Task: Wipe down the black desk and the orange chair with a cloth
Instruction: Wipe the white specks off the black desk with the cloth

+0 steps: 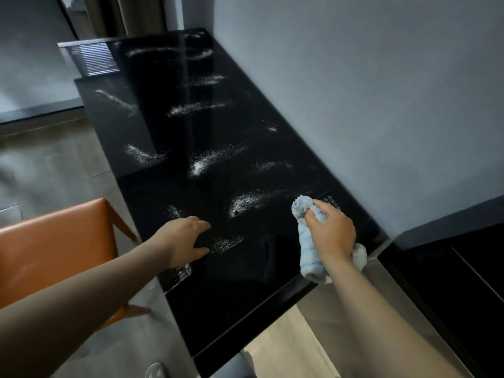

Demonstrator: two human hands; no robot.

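Lower right: cloth [308, 249] clamped in right hand [331, 230]; left hand [185, 238] loose-fingered on black desk [245, 309]. Overlapping passes advised across white residue [245, 200].

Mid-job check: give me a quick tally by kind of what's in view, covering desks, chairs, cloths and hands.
black desk: 1
orange chair: 1
blue cloth: 1, gripped in the right hand
hands: 2, the left hand and the right hand
Total: 5
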